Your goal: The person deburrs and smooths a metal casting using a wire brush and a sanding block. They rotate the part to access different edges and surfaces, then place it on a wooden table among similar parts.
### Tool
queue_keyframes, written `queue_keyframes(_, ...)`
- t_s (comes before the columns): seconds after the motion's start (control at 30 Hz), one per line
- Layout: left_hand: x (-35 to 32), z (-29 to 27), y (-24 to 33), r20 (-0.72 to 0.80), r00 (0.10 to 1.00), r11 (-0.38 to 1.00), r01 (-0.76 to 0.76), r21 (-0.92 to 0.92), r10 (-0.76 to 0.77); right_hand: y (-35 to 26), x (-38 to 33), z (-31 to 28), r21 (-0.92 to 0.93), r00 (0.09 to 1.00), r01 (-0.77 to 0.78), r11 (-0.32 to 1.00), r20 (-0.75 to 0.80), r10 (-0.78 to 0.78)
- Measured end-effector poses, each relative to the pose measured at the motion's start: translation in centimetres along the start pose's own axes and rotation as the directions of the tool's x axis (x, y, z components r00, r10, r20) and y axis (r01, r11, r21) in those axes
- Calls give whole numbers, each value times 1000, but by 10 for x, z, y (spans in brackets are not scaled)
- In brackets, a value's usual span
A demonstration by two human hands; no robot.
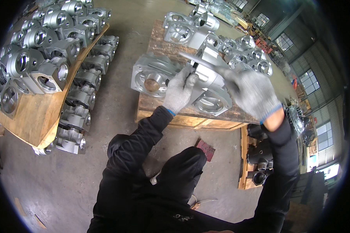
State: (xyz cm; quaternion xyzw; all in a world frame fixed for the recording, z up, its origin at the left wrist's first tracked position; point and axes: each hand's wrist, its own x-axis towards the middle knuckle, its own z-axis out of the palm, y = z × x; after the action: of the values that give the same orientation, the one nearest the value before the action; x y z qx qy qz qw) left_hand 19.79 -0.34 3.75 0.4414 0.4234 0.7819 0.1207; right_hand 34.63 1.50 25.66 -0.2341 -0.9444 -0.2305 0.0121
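Observation:
A silver cast-metal housing (212, 99) lies on the wooden pallet (159, 106) in front of me. My left hand (179, 90), in a grey knit glove, grips the housing's left side. My right hand (252, 90), gloved the same way, is blurred above the housing's right side and holds a thin flat metal tool (196, 59) that slants across the casting. A second square housing (153, 75) with a round bore sits just left of my left hand.
More silver housings (241, 48) crowd the back of the pallet. A stacked wooden pallet (35, 116) at left carries several layers of castings. Dark cast parts (260, 163) sit on a low pallet at right. A red block (206, 149) lies on the concrete floor.

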Motion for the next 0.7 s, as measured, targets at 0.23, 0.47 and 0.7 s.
queue_keyframes(0.23, -5, -13, -1, 70, 993, 994, 91, 63, -96, 9, 12, 13, 5, 956, 227, 974, -191, -222)
queue_keyframes(0.47, 12, -40, -6, 239, 964, 971, 60, 232, -116, 32, 44, -6, 134, 995, 93, 987, 24, -97)
queue_keyframes(0.7, 16, -36, -3, 267, 945, 981, 179, 68, -191, 11, 47, -33, 180, 982, -34, 983, 191, -1)
